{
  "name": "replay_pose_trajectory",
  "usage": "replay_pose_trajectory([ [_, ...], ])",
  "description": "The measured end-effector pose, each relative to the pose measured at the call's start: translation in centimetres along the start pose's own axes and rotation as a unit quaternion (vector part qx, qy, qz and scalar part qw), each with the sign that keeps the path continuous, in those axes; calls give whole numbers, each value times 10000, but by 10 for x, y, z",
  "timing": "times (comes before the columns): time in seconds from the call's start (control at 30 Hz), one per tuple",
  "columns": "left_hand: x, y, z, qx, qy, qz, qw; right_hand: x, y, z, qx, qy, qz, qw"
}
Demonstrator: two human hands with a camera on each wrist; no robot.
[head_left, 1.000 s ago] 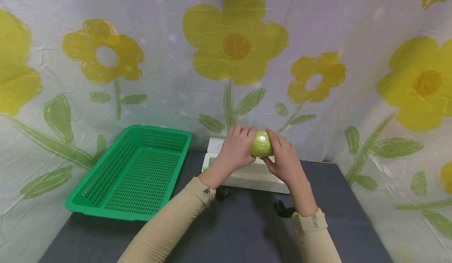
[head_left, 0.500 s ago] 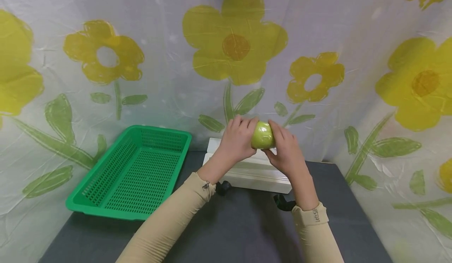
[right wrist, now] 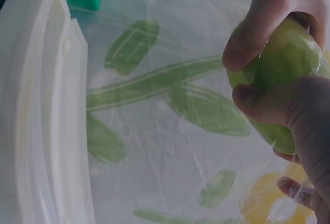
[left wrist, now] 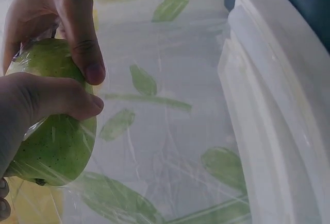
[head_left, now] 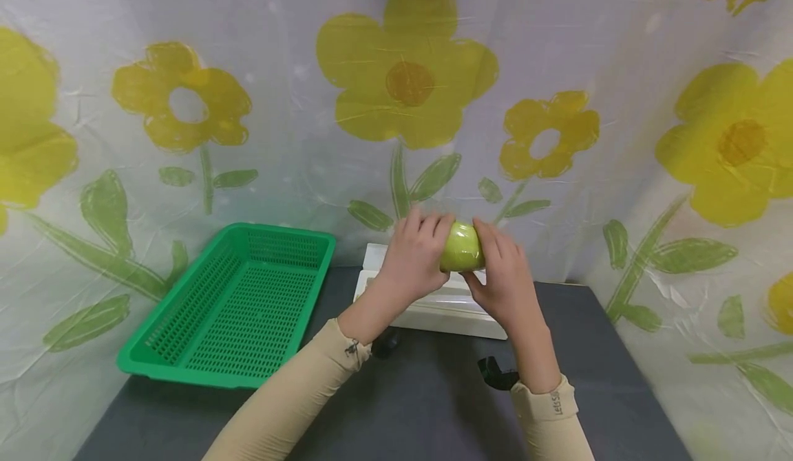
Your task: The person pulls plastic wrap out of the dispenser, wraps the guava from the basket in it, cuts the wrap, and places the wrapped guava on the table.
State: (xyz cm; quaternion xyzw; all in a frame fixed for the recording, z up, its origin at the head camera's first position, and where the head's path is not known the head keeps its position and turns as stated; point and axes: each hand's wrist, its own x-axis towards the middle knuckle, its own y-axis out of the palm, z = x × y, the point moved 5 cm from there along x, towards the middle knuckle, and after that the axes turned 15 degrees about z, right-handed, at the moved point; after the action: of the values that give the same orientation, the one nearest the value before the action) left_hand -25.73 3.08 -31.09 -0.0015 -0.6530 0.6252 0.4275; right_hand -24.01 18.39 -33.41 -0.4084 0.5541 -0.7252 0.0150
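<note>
Both hands hold a green pear (head_left: 463,248) wrapped in clear cling film, raised above a white cling film dispenser (head_left: 442,320). My left hand (head_left: 416,254) grips its left side and my right hand (head_left: 504,272) its right side. In the left wrist view the thumbs lie close together across the pear (left wrist: 56,147), whose stem and blossom ends show. Film clings tightly to the skin and creases near the lower end. The right wrist view shows the same pear (right wrist: 286,59) between the fingers, partly covered by them.
A green perforated plastic basket (head_left: 248,316) stands at the left on the dark table (head_left: 434,406). Behind the table hangs a pale sheet (head_left: 297,172) with painted yellow flowers. Dark wrist-worn pieces, such as the black one (head_left: 495,373), hang below both wrists.
The hands rose slightly with the pear, then came back down a little, uncovering and covering parts of the dispenser. Both hands have kept their grip on the pear.
</note>
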Motion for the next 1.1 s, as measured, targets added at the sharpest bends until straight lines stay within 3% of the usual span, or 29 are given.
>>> replay_pose_trajectory([
  [0.4,-42,-3,-27,-100,84,-253,9996,-44,0,29,-135,-27,-414,9990],
  [0.6,-62,0,-40,-265,101,-143,9995,-66,3,40,-163,36,-475,9987],
  [1.1,-117,30,-70,-447,14,279,9986,-126,36,57,258,160,-313,9990],
])
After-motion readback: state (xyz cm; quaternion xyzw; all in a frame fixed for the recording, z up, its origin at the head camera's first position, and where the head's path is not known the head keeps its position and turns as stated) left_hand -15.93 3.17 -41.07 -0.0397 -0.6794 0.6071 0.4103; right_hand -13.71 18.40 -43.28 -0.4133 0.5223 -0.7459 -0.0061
